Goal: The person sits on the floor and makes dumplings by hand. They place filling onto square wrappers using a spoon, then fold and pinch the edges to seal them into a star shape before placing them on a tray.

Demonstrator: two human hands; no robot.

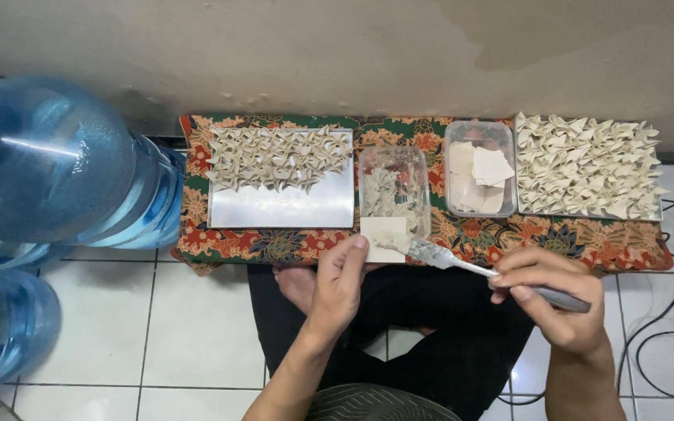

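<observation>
Holding a thin, pale square dough wrapper [384,236] flat on the fingers of your left hand [338,287], you have it just beyond your fingertips, its far edge touching the near rim of the clear rectangular plastic tub of pale filling [394,191]. The left fingers are together and extended beneath the sheet, thumb alongside; the hand is a platform, not a clamp.

Your right hand [549,300] is closed around the dark handle of a metal spoon [462,263], fingers curled tight, thumb on top. The spoon reaches leftward from that hand, and its bowl, smeared with filling, rests on the wrapper's right edge.

Judgement on handling: the wrapper looks very light, limp and easily torn; likely tacky where damp. Support it from below across a broad area and keep pinches to its dry corners. The spoon is stiff; it is gripped well back on the handle.

Beyond your left hand: a flat rectangular metal tray [274,209], folded dumplings [278,158] filling its far half. Beyond your right hand: a clear rounded plastic container of stacked wrappers [480,168], then a second tray crowded with folded dumplings [587,165]. All sit on a floral red-and-green cloth [493,238]. Large blue translucent water jugs [48,160] stand well left of your left hand, on white floor tiles [196,327].
</observation>
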